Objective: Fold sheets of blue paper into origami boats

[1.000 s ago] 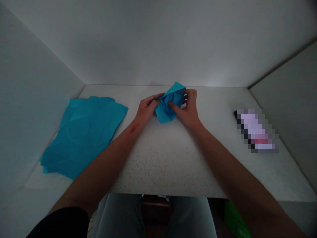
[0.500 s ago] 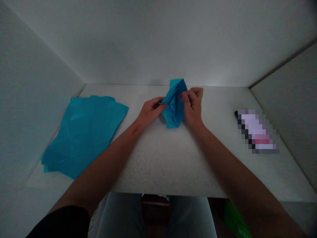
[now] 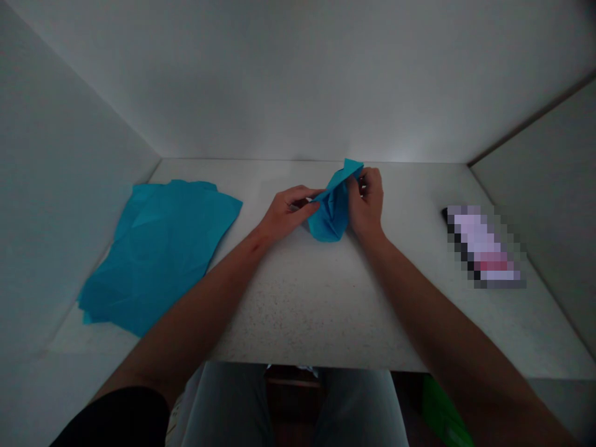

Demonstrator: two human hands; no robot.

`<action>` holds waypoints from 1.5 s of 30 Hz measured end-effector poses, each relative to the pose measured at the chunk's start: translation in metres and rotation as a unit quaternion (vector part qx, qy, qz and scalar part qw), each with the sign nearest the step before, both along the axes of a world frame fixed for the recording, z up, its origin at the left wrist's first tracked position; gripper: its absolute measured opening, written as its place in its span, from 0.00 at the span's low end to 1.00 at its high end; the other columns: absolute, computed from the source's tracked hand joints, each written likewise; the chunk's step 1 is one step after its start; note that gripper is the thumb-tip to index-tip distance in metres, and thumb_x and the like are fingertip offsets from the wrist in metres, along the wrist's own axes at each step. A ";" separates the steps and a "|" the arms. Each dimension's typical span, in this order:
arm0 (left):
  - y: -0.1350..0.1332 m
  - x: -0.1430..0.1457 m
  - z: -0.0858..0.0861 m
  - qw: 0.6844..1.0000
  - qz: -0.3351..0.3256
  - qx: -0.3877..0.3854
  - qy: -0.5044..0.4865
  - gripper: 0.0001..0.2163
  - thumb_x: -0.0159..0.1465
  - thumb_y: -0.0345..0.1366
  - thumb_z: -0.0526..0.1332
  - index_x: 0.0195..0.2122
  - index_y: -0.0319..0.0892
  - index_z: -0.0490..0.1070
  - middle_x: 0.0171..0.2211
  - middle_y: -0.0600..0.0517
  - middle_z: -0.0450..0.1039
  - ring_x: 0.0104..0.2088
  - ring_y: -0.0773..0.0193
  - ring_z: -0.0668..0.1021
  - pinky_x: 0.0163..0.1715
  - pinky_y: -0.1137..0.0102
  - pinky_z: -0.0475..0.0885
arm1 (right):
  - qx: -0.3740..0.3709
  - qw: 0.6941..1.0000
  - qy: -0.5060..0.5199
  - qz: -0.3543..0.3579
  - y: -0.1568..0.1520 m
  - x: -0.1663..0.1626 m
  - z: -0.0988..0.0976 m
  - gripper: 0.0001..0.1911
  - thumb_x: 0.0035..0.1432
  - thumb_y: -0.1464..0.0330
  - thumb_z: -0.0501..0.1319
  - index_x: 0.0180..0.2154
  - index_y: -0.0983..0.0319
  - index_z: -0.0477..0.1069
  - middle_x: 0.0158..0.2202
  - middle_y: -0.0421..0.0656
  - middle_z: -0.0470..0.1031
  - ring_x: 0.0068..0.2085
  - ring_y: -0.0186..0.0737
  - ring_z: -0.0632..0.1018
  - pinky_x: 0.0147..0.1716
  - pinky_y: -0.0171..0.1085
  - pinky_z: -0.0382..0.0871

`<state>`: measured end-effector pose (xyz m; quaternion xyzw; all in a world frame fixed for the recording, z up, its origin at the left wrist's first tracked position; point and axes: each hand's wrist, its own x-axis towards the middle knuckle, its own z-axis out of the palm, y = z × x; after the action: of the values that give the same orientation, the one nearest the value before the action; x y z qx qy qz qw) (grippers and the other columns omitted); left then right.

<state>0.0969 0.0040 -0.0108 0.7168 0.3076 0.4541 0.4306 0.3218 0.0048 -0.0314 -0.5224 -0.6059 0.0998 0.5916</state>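
Note:
A partly folded piece of blue paper is held just above the middle of the white table, between both hands. My left hand pinches its left edge with thumb and fingers closed. My right hand grips its right side and upper corner, fingers curled round the paper. The paper's top corner points up and to the right.
A stack of flat blue paper sheets lies at the table's left, near the left wall. A blurred dark oblong object lies at the right. Walls close in the table on the left, back and right. My knees show under the front edge.
The folded paper has been turned and squeezed narrower between the hands. Its top corner now leans to the right. Both hands have shifted slightly to the right.

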 end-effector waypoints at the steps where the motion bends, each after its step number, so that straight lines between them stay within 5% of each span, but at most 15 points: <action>1: 0.000 0.000 0.000 1.000 0.001 0.000 -0.002 0.14 0.68 0.49 0.72 0.48 0.48 0.90 0.40 0.47 0.86 0.36 0.61 0.83 0.36 0.68 0.78 | 0.003 1.000 -0.002 -0.001 0.001 0.001 0.000 0.23 0.77 0.43 0.58 0.40 0.53 0.72 0.40 0.44 0.68 0.44 0.48 0.75 0.45 0.49 0.76; 5: 0.006 0.001 -0.006 0.999 0.042 -0.031 -0.015 0.17 0.68 0.48 0.70 0.52 0.46 0.87 0.45 0.47 0.88 0.38 0.60 0.84 0.39 0.67 0.80 | 0.001 1.000 0.021 0.021 0.002 0.002 0.000 0.23 0.75 0.42 0.59 0.38 0.53 0.73 0.41 0.45 0.69 0.46 0.50 0.76 0.46 0.50 0.78; 10: 0.017 -0.004 -0.012 0.986 0.146 -0.053 -0.055 0.17 0.67 0.44 0.67 0.54 0.45 0.84 0.49 0.45 0.87 0.46 0.56 0.87 0.46 0.64 0.82 | 0.000 0.988 0.082 0.131 -0.001 0.001 0.003 0.22 0.71 0.44 0.64 0.35 0.54 0.72 0.45 0.46 0.72 0.49 0.51 0.78 0.45 0.51 0.83; 17: 0.012 -0.004 -0.017 0.998 0.044 -0.034 -0.022 0.31 0.64 0.54 0.75 0.64 0.45 0.75 0.63 0.39 0.82 0.62 0.48 0.83 0.56 0.59 0.81 | -0.053 0.934 0.314 0.160 0.007 -0.003 0.001 0.21 0.65 0.43 0.68 0.40 0.51 0.73 0.39 0.40 0.74 0.46 0.45 0.80 0.41 0.44 0.85; 19: 0.010 -0.002 -0.017 0.998 0.058 -0.024 -0.015 0.29 0.67 0.54 0.73 0.64 0.45 0.75 0.65 0.39 0.80 0.64 0.48 0.82 0.58 0.58 0.81 | -0.064 0.914 0.364 0.165 0.009 -0.002 0.001 0.20 0.64 0.44 0.69 0.40 0.52 0.72 0.39 0.39 0.75 0.46 0.45 0.81 0.41 0.44 0.86; 23: 0.011 -0.002 -0.014 0.982 0.185 -0.006 -0.031 0.19 0.74 0.51 0.66 0.59 0.46 0.79 0.61 0.42 0.83 0.61 0.50 0.83 0.57 0.58 0.81 | -0.074 0.892 0.409 0.179 0.011 -0.001 0.002 0.21 0.61 0.46 0.72 0.38 0.52 0.70 0.35 0.37 0.74 0.44 0.45 0.81 0.42 0.45 0.88; 27: 0.017 -0.003 -0.014 0.961 0.265 -0.035 -0.068 0.19 0.76 0.55 0.65 0.54 0.46 0.82 0.47 0.46 0.85 0.46 0.56 0.85 0.44 0.66 0.81 | -0.093 0.870 0.442 0.197 0.011 0.000 0.002 0.23 0.59 0.47 0.74 0.34 0.53 0.65 0.30 0.36 0.70 0.40 0.44 0.81 0.41 0.43 0.86; 30: 0.022 -0.005 -0.017 0.954 0.285 -0.037 -0.087 0.18 0.75 0.56 0.66 0.47 0.45 0.83 0.38 0.50 0.83 0.38 0.60 0.81 0.37 0.69 0.77 | -0.104 0.845 0.482 0.208 0.011 0.001 0.005 0.22 0.59 0.49 0.72 0.33 0.53 0.65 0.31 0.37 0.74 0.42 0.46 0.83 0.42 0.46 0.86; 34: 0.026 -0.010 -0.019 0.946 0.308 -0.025 -0.098 0.18 0.76 0.54 0.66 0.40 0.45 0.80 0.36 0.52 0.81 0.37 0.62 0.79 0.40 0.70 0.75 | -0.086 0.820 0.523 0.215 0.014 0.003 0.007 0.15 0.62 0.50 0.67 0.34 0.53 0.70 0.39 0.40 0.83 0.48 0.51 0.85 0.48 0.52 0.85; 38: 0.027 -0.011 -0.019 0.947 0.306 -0.042 -0.089 0.18 0.75 0.55 0.68 0.39 0.44 0.79 0.36 0.53 0.80 0.38 0.62 0.78 0.41 0.69 0.75 | -0.076 0.805 0.550 0.212 0.018 0.006 0.005 0.12 0.63 0.53 0.66 0.34 0.52 0.72 0.36 0.39 0.82 0.46 0.50 0.85 0.52 0.52 0.84; 45: 0.036 -0.015 -0.025 0.935 0.291 -0.078 -0.189 0.31 0.64 0.72 0.71 0.41 0.46 0.77 0.39 0.50 0.77 0.41 0.60 0.78 0.43 0.68 0.77 | -0.088 0.794 0.575 0.176 0.023 0.014 -0.006 0.14 0.66 0.50 0.63 0.37 0.53 0.72 0.37 0.38 0.82 0.43 0.48 0.85 0.49 0.52 0.84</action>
<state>0.0818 0.0400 -0.0360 0.4611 0.4503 0.6614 0.3837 0.3360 0.0277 -0.0372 -0.3028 -0.2245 0.5367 0.7549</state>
